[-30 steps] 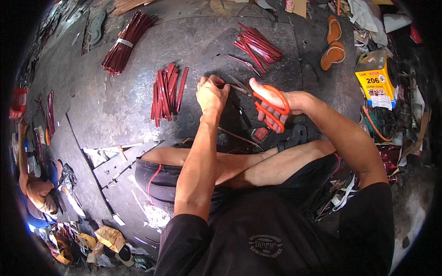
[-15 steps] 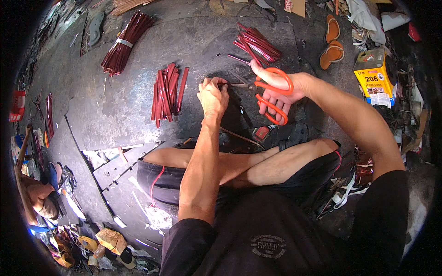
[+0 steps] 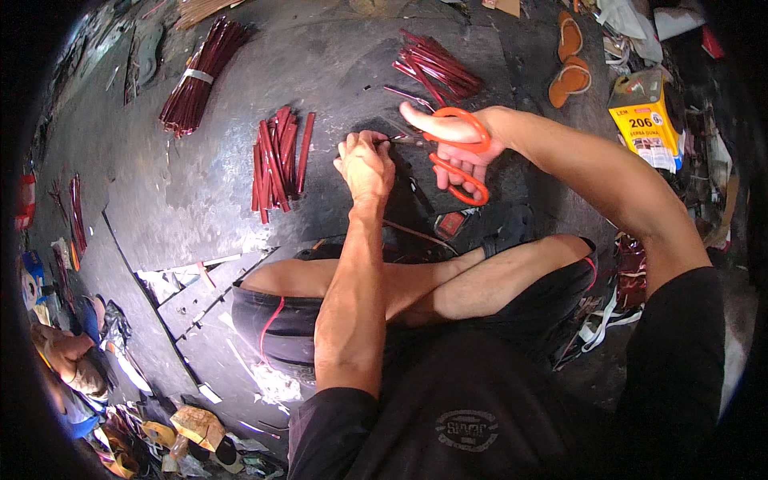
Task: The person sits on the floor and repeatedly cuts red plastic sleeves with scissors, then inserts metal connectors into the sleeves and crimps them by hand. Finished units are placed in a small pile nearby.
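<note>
My right hand holds a pair of orange-handled scissors, fingers through the loops, blades pointing left toward my left hand. My left hand is closed on a thin dark strip at the scissor blades, just above the dark floor. A loose pile of cut dark red strips lies to the left of my left hand. Another heap of red strips lies beyond the scissors. My crossed bare legs are below both hands.
A tied bundle of red strips lies at the far left. Orange sandals and a yellow box sit at the upper right. Another person crouches at the lower left among scraps. White tile pieces lie by my left knee.
My right hand with the scissors has shifted slightly left and up toward my left hand. The left hand has stayed in place on the strip.
</note>
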{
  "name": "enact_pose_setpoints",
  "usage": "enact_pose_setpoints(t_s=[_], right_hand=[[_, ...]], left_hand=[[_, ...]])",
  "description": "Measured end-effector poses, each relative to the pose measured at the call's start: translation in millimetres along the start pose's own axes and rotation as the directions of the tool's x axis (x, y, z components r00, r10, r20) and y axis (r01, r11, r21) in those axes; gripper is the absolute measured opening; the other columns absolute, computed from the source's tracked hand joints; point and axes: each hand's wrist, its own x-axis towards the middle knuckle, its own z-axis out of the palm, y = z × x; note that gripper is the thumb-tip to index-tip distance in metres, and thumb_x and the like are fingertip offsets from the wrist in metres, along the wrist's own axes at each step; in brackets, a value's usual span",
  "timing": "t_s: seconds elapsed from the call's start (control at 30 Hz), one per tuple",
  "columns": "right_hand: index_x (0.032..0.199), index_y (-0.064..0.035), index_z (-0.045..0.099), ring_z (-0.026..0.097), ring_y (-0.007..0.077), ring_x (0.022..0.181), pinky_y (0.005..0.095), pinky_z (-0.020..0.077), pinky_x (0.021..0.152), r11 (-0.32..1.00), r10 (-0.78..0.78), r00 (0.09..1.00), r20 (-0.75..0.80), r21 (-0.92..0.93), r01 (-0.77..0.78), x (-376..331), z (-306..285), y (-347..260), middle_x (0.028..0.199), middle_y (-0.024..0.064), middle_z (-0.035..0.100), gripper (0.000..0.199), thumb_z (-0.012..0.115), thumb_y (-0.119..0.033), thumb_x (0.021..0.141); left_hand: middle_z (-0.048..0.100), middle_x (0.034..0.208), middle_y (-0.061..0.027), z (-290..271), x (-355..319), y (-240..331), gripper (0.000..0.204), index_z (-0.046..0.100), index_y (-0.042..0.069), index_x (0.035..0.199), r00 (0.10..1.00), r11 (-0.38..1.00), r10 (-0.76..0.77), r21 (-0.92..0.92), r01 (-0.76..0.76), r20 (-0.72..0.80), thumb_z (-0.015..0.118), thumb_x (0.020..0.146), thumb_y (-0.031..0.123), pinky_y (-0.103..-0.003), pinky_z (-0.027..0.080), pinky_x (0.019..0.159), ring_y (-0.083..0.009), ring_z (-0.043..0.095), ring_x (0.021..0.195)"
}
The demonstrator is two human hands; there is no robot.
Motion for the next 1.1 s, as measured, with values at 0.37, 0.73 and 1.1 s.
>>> enact_pose_setpoints(t_s=[0.37, 0.73, 1.1], right_hand=[[0.120, 0.0182, 0.048, 0.063, 0.0391, 0.090, 0.0566, 0.0525, 0.084, 0.941, -0.266, 0.956, 0.120, 0.249, 0.231, 41.3, -3.8, 42.5, 0.103, 0.0244, 0.054, 0.133, 0.032, -0.100, 0.061], [0.103, 0.0124, 0.058, 0.060, 0.0281, 0.069, 0.0423, 0.0521, 0.071, 0.916, -0.263, 0.962, -0.067, 0.297, 0.271, 32.3, 24.3, 51.2, 0.080, 0.0144, 0.056, 0.135, 0.008, -0.104, 0.055], [0.103, 0.0084, 0.059, 0.064, 0.0303, 0.063, 0.0431, 0.0534, 0.063, 0.931, -0.364, 0.860, -0.356, -0.117, 0.345, 16.8, 55.8, 112.6, 0.069, 0.0190, 0.060, 0.118, 0.025, -0.099, 0.066]], left_hand=[[0.064, 0.100, -0.0079, 3.6, 1.2, -7.8, 0.018, 0.069, 0.014, 0.096, 0.990, 0.995, 0.101, 0.033, -0.099, -0.094, 0.072, 0.081, 0.024, -0.046, 0.043, 0.089, -0.0299, 0.058, 0.100], [0.065, 0.107, -0.0080, -2.9, -1.7, -4.7, 0.015, 0.069, 0.019, 0.097, 0.994, 0.994, 0.106, 0.028, -0.106, -0.006, 0.069, 0.085, 0.027, -0.057, 0.037, 0.102, -0.0363, 0.057, 0.112], [0.070, 0.094, -0.0160, -1.8, 14.1, -23.0, 0.023, 0.072, 0.010, 0.093, 0.981, 0.982, 0.187, 0.046, -0.185, -0.042, 0.069, 0.083, 0.030, -0.042, 0.048, 0.089, -0.0371, 0.064, 0.095]])
